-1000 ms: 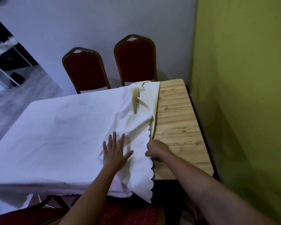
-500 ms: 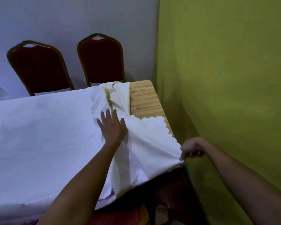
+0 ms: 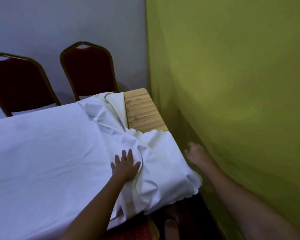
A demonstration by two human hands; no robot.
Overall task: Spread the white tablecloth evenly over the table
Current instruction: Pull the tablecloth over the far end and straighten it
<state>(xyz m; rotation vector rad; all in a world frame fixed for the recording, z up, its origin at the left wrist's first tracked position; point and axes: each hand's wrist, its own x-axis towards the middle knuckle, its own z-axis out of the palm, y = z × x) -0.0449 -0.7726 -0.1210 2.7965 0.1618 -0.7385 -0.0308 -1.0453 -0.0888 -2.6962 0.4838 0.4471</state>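
Observation:
The white tablecloth (image 3: 42, 153) covers most of the wooden table (image 3: 142, 111). Its scalloped right end lies over the near right edge, wrinkled and bunched toward the far right corner. A strip of bare wood shows at the far right. My left hand (image 3: 126, 166) lies flat on the cloth, fingers spread, beside a raised fold. My right hand (image 3: 196, 152) hovers blurred past the table's right edge, fingers apart, holding nothing, close to the green wall.
Two red chairs with gold frames (image 3: 88, 71) (image 3: 16, 84) stand behind the table against the grey wall. A green wall (image 3: 241, 84) runs close along the table's right side. A red seat (image 3: 135, 231) is below the near edge.
My right hand has let go of the scalloped edge, which now lies over the table's right end. My left hand slid nearer along the cloth. More of the wood is covered.

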